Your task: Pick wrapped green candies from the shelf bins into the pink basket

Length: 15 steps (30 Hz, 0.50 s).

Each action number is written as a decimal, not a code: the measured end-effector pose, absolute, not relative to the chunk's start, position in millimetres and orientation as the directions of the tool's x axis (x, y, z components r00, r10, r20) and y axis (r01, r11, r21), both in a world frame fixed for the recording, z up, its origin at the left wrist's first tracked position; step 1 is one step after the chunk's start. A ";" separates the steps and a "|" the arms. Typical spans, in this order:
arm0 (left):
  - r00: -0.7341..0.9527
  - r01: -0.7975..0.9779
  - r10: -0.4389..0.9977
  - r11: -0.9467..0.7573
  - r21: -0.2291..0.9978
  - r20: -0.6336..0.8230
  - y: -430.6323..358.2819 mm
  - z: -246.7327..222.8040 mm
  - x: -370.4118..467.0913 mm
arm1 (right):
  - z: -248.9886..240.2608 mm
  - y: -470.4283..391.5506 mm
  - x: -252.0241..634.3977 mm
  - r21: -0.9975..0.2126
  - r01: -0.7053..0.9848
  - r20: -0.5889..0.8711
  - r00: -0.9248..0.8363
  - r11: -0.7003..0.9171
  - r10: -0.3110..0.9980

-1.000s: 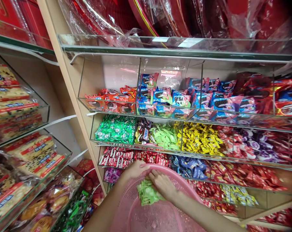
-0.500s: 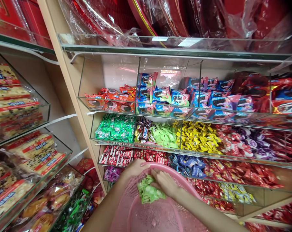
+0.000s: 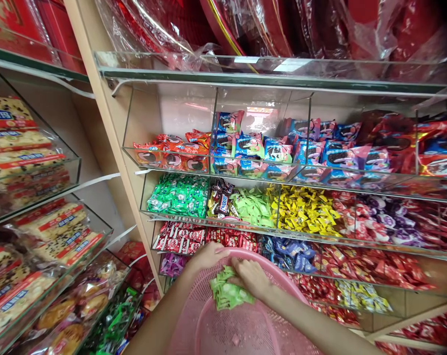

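Glass-fronted shelving on a pale wood frame [image 3: 97, 98] fills the background, with large red items in clear plastic [image 3: 319, 29] along the top. Landmark = pink mesh basket [image 3: 226, 335], bottom centre, open side up toward the camera.

Left hand [image 3: 206, 257]: closed on the basket rim, far left part, fingers over the edge. Right hand [image 3: 252, 279]: gripping the upper right side of a bunch of light green packets [image 3: 228, 291], fingers curled, fingertips partly hidden. Bunch is at the basket's opening, inside the rim outline, nearer its far side. Can't tell if it touches the mesh. Both forearms come in from the bottom, one each side.

Just beyond the basket: red-and-white packets [image 3: 181, 237] to the left, blue wrapped sweets [image 3: 290, 254] to the right. Purple packets [image 3: 171, 265] left of the rim, next to the left hand. Farther right of the basket, red wrapped sweets [image 3: 374, 266], with yellow-and-white ones [image 3: 361, 296] lower down.

Row above, left to right: green wrapped sweets [image 3: 179, 195], dark Snickers bars [image 3: 223, 201], loose light green pieces [image 3: 255, 207], yellow sweets [image 3: 308, 209], purple-and-white ones [image 3: 389, 219]. Above those, orange packs [image 3: 171, 154] and blue biscuit packs [image 3: 249, 145]. Well left of the basket, long pastry packs [image 3: 19, 138] on a side rack, round buns in clear wrap [image 3: 93, 305] lower down
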State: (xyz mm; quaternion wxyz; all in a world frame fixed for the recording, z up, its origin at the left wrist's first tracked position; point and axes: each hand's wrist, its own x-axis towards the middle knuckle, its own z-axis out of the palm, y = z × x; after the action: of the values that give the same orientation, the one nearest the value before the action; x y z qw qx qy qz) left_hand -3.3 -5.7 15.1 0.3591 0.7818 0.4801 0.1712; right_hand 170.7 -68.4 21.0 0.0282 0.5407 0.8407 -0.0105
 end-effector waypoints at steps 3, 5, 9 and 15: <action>0.481 0.633 0.874 -0.287 0.719 -0.074 -5.1 15.7 -2.2 | 20.8 -67.3 172.7 0.031 0.907 -0.043 -0.419 0.421 0.907; 0.478 0.646 0.875 -0.297 0.704 -0.070 -4.5 16.1 -1.3 | 20.0 -66.4 172.8 0.055 0.907 -0.045 -0.414 0.416 0.909; 0.480 0.651 0.876 -0.316 0.691 -0.052 -3.8 15.2 -1.1 | 22.2 -68.9 169.7 0.089 0.910 -0.054 -0.401 0.404 0.915; 0.429 0.590 0.894 -0.169 0.790 -0.128 -3.2 9.6 -3.3 | 78.7 -78.4 175.5 -0.003 0.905 0.163 -0.420 0.426 0.893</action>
State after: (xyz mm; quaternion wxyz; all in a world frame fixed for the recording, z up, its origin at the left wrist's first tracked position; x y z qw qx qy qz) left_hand -3.3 -3.2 9.6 0.4059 0.7413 0.5005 0.1876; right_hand 175.5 -78.4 78.7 -0.0700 0.5339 0.8416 0.0424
